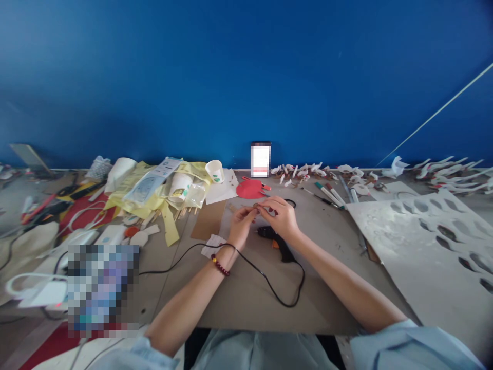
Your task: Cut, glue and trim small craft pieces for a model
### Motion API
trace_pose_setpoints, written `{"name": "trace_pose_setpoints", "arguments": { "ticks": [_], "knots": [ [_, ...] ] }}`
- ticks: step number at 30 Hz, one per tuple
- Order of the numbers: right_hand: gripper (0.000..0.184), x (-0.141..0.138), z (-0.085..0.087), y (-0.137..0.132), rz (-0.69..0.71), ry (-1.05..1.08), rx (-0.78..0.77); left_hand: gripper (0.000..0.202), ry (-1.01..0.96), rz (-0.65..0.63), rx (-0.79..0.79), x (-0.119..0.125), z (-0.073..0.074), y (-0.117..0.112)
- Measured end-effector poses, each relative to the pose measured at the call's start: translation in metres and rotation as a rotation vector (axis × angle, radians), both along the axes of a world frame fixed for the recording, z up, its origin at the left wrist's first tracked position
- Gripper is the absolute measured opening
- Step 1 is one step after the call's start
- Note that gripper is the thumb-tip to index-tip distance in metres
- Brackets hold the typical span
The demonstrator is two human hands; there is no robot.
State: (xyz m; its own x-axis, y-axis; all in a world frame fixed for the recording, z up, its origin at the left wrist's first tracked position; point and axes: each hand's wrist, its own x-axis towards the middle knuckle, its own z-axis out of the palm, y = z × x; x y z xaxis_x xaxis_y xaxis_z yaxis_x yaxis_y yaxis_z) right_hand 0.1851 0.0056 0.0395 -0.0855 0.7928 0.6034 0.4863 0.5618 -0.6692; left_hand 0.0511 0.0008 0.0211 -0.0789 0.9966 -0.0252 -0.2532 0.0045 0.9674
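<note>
My left hand (pixel 242 222) and my right hand (pixel 282 214) meet over the middle of the table, fingertips pinched together on a small brownish piece (pixel 257 206) that I cannot make out. A dark bead bracelet (pixel 220 265) sits on my left wrist. Below my right hand a black glue gun (pixel 276 241) lies on the brown cardboard sheet (pixel 250 293), and its black cord (pixel 269 285) loops back toward me under both forearms. A red paper cutout (pixel 249 189) lies just beyond my hands.
Left of the hands lies a heap of yellow paper, paper cups (pixel 214 170) and plastic packets. Markers (pixel 329 194) and small white cut shapes (pixel 304 170) line the far edge. A large white board with cut-out holes (pixel 427 241) fills the right side. A phone (pixel 261 159) leans on the blue wall.
</note>
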Motion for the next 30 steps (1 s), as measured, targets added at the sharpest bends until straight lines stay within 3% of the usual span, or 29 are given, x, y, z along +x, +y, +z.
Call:
{"name": "trace_pose_setpoints", "arguments": {
  "ticks": [30],
  "knots": [
    [0.013, -0.0059, -0.0002, -0.0038, -0.032, 0.130, -0.108, 0.017, 0.038, -0.015, 0.006, -0.0002, 0.0064, -0.0027]
  ]
}}
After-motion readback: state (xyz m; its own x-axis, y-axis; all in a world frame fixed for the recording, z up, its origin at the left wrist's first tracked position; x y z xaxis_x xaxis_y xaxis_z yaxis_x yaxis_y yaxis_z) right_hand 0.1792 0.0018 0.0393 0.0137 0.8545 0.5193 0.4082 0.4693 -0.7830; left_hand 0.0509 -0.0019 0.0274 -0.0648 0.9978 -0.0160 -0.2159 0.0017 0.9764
